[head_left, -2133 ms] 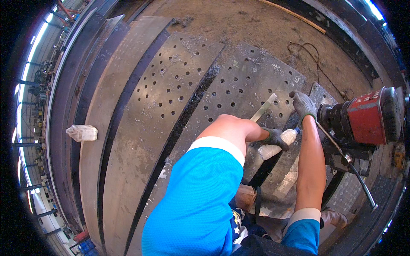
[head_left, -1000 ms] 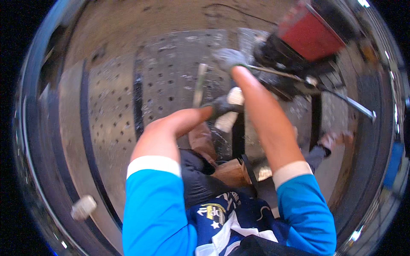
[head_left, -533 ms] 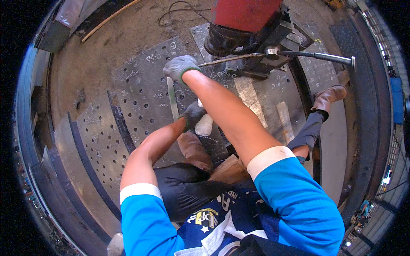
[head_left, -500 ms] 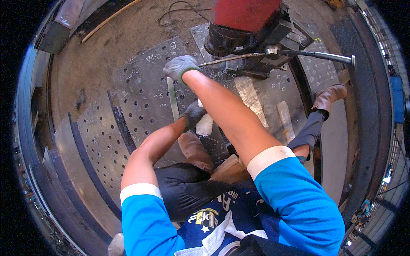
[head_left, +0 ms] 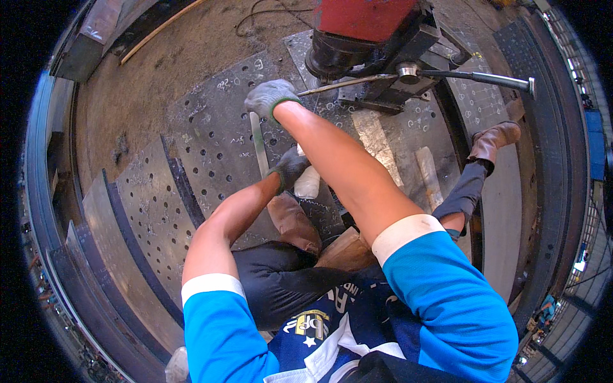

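The person's left hand (head_left: 291, 170) wraps a white bottle (head_left: 307, 183), mid-frame, its long axis near vertical | right hand (head_left: 271, 98), upper centre, curled; grip cannot be told | metal lever (head_left: 348, 83) extends rightward from its cuff to the red machine (head_left: 364, 25); right hand nearer

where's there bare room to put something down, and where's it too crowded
The brown floor looks mostly bare between the wooden strip and the holed steel plate. The pale plate below the right boot seems open too. It is crowded around the left hand, white bottle and flat strip, and between the right hand and the red machine, where a rod crosses.
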{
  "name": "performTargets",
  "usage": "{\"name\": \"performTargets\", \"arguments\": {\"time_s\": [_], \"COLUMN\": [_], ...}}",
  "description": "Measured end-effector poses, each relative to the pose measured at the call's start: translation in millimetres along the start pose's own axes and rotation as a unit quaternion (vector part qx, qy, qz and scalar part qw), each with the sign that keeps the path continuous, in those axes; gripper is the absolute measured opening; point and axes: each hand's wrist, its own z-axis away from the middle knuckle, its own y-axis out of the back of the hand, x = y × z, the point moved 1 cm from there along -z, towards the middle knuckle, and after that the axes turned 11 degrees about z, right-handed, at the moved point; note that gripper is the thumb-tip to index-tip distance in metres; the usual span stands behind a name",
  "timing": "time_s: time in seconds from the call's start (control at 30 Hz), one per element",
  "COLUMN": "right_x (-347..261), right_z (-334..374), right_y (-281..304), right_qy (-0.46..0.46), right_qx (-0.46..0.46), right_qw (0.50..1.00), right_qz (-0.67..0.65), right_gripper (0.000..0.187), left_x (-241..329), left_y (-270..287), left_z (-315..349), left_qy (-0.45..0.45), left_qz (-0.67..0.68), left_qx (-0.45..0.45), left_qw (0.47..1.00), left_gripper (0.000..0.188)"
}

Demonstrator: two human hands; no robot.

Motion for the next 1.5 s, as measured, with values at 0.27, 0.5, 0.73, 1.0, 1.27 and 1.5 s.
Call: {"name": "performTargets", "arguments": {"time_s": [0.27, 0.5, 0.73, 1.0, 1.27, 1.5], "right_x": [1, 0, 0, 0, -3, 0], "right_z": [1, -1, 0, -15, -16, -20], "right_y": [-1, -3, -6, -20, -24, -28], "right_qy": [0.000, -0.017, -0.018, -0.043, -0.056, -0.045], "right_qx": [-0.009, -0.011, 0.003, 0.020, 0.027, 0.002], "right_qw": [1.000, 1.000, 1.000, 0.999, 0.998, 0.999], "right_qz": [0.006, -0.007, -0.004, -0.001, -0.008, 0.012], "right_gripper": [0.040, 0.043, 0.041, 0.041, 0.045, 0.042], "left_x": [-2, -9, -16, -39, -42, -41], "left_y": [-7, -5, -5, -8, -10, -7], "left_z": [-8, -8, -14, -29, -46, -39], "left_qy": [-0.010, -0.009, -0.012, -0.021, -0.026, -0.026], "left_qz": [-0.028, -0.043, -0.070, -0.144, -0.158, -0.157], "left_qx": [0.017, 0.026, 0.033, 0.068, 0.078, 0.074], "left_qw": [0.999, 0.999, 0.997, 0.987, 0.984, 0.985], "left_gripper": [0.024, 0.024, 0.024, 0.024, 0.024, 0.025]}}
